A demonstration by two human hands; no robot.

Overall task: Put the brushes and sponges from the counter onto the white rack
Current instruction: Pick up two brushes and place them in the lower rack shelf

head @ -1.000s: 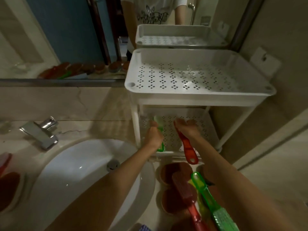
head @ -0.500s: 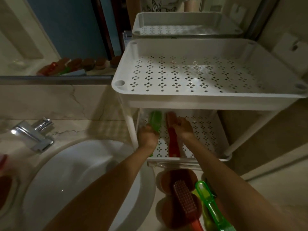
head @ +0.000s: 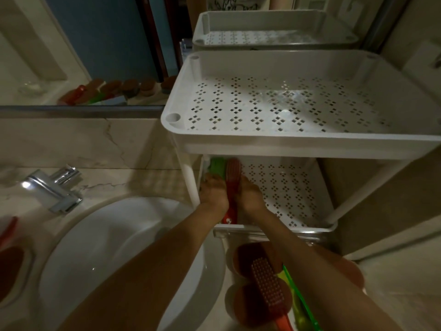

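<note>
The white rack [head: 298,145] stands on the counter right of the sink, with two perforated shelves. Both my hands reach into the lower shelf [head: 293,201]. My left hand [head: 213,192] is closed on a green brush [head: 217,166], whose head lies at the shelf's back left. My right hand [head: 249,195] is closed on a red brush [head: 232,185], which lies lengthwise beside the green one. On the counter in front of the rack lie brown round sponges [head: 248,255], another red brush [head: 268,285] and a green brush [head: 299,297].
The white sink basin [head: 114,254] and chrome tap [head: 53,187] are at the left. A brown sponge [head: 10,266] and a red handle [head: 8,231] lie at the far left edge. A mirror [head: 83,56] runs behind. The rack's top shelf [head: 286,101] holds nothing.
Both hands have pushed the green and red brushes deeper into the lower shelf, toward its back left. The view has moved closer to the rack.
</note>
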